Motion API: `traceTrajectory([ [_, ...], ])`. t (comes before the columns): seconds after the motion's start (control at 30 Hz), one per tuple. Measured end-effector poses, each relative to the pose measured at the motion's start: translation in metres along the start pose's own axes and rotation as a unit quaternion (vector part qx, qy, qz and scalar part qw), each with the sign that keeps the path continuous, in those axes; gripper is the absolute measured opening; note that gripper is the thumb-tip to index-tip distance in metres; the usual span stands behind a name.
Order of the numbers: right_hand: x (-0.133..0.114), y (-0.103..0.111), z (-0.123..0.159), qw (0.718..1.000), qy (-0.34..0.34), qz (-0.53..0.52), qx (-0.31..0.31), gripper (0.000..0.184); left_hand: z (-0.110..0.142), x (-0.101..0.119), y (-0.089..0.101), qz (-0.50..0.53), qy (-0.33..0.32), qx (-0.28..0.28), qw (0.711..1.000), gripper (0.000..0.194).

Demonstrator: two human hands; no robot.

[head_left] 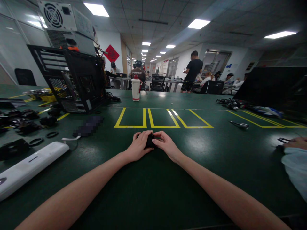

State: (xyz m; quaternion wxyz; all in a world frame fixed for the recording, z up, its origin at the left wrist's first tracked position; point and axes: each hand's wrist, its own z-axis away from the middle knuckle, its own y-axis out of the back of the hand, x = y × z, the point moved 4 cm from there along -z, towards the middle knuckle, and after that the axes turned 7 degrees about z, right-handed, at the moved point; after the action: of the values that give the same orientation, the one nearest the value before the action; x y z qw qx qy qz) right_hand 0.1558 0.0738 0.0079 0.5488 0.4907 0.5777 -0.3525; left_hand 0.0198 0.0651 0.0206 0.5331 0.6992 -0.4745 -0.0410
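Observation:
Low over the green table (148, 195), my two hands meet on a small black part (149, 141). My left hand (136, 147) is closed around its left side, fingers over the top and thumb along the near edge. From the right, my right hand (167, 145) pinches the same part with thumb and fingertips. Most of the part is hidden by the fingers, so its exact kind cannot be made out. Just beyond the hands, yellow tape outlines (164, 127) mark the tabletop.
At left stand a black computer case (83, 80) with power supplies (67, 19) on top, black rings (52, 134), loose black parts and a white power strip (35, 164). A white cup (135, 89) stands ahead. At right lie a metal-tipped tool (241, 125) and another person's sleeve (296, 166).

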Motion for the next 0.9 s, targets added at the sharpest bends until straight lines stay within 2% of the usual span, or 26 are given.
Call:
traceTrajectory([
  [0.23, -0.007, -0.002, 0.004, 0.999, -0.002, -0.023, -0.028, 0.032, 0.0, -0.006, -0.004, -0.002, -0.005, 0.007, 1.0, 0.063],
  [0.33, -0.008, -0.003, 0.005, 0.999, 0.002, -0.034, -0.028, 0.029, 0.0, -0.007, -0.006, -0.002, -0.005, 0.01, 1.0, 0.062],
  [0.47, -0.005, -0.001, 0.003, 1.0, -0.007, -0.01, -0.009, 0.023, 0.0, -0.004, -0.004, 0.0, -0.003, 0.009, 1.0, 0.061],
  [0.67, -0.004, 0.0, 0.002, 0.999, -0.024, 0.004, -0.021, 0.031, 0.0, 0.003, 0.002, 0.004, 0.001, -0.01, 1.0, 0.059],
  [0.8, -0.006, -0.002, 0.004, 0.999, 0.001, -0.036, -0.039, 0.034, 0.001, 0.005, 0.004, 0.007, 0.001, -0.017, 1.0, 0.058],
  [0.9, -0.006, -0.002, 0.004, 0.999, 0.011, -0.041, -0.025, 0.028, 0.001, 0.006, 0.005, 0.008, 0.005, -0.018, 1.0, 0.058],
])
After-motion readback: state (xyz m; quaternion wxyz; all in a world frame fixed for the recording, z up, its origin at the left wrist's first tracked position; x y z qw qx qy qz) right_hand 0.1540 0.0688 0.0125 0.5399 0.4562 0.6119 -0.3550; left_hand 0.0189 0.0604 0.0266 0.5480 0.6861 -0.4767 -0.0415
